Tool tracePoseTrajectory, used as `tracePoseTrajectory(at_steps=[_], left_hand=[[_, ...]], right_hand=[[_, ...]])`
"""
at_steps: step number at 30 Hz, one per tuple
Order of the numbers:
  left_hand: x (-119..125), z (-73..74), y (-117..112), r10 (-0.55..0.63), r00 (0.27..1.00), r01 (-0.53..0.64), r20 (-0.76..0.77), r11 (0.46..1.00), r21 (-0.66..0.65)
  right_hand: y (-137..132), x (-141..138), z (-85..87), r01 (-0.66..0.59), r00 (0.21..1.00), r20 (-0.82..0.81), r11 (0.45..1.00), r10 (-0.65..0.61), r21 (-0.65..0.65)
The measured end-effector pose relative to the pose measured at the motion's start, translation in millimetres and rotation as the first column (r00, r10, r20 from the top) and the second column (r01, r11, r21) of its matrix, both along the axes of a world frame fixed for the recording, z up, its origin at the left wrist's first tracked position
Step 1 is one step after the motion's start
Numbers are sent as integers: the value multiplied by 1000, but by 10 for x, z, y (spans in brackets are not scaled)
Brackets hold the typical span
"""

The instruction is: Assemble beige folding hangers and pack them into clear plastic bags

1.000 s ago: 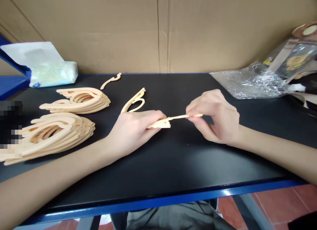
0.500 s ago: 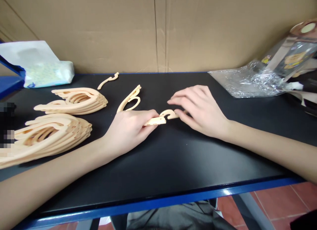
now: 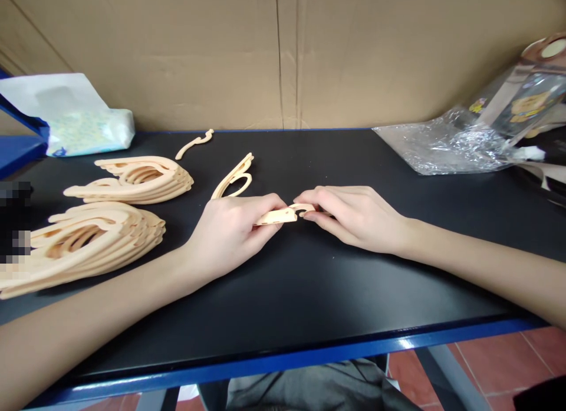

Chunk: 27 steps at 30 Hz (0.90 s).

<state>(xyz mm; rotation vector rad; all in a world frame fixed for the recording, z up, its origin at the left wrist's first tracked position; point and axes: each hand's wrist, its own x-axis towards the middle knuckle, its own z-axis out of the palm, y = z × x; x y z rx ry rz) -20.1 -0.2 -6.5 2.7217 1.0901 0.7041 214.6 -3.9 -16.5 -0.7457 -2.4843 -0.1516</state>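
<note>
While the left hand (image 3: 230,228) is clamping its grip on the flat wooden piece (image 3: 277,216) low over the bench (image 3: 309,293) and the right hand (image 3: 358,216) is pinching the thin hook (image 3: 304,208) at that piece's 3 o'clock end, any skewed pressure is likely risking a snapped hook.

back: cardboard wall (image 3: 177,57) | table (image 3: 309,293): black (blue rim) | floor (image 3: 508,364): red tiles
</note>
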Motion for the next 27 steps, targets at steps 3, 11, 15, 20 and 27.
tracePoseTrajectory(at_steps=[3, 11, 15, 20, 27], left_hand=[[-7, -8, 8, -21, 1000, 21, -9, 1000, 3], [10, -23, -24, -83, 996, 84, -16, 994, 64], [23, -7, 6, 42, 999, -39, -34, 995, 94], [29, 34, 28, 84, 991, -84, -106, 996, 8], [40, -15, 0, -37, 998, 35, -56, 999, -26]], right_hand=[[10, -2, -5, -23, 1000, 0, 1000, 23, -11], [44, 3, 14, -74, 997, 21, 997, 74, 16], [63, 24, -5, -23, 1000, -3, 998, 23, -53], [58, 25, -23, 40, 995, -80, 985, -54, -168], [39, 16, -13, 53, 990, -115, 980, -76, -193]])
